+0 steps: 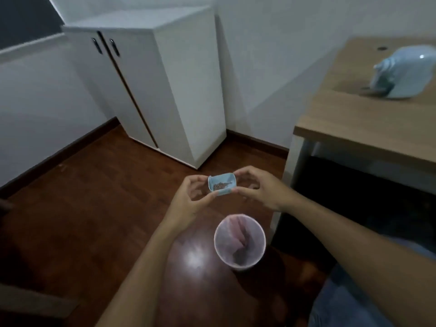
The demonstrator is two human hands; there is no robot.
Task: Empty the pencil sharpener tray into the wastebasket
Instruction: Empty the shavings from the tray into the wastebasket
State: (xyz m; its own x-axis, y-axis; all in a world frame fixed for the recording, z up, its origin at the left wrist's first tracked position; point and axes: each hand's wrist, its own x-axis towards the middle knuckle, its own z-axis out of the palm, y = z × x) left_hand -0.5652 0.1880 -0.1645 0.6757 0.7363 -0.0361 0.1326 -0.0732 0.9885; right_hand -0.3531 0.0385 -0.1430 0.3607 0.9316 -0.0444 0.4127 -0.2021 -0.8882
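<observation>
From the head camera, the pale blue sharpener tray is held in the air between both hands, above the dark wooden floor and just beyond the wastebasket as seen from here. Its long axis runs left to right across the view, and its open side faces up toward the camera, with a small heap of brown shavings lying inside. The left hand pinches the tray's left end with fingertips and thumb; the right hand pinches the right end the same way. The wastebasket stands upright on the floor, round mouth open upward, lined with a pinkish bag. To the right, the pale blue sharpener body rests on the wooden surface, blurred. A white cabinet stands against the far wall.
</observation>
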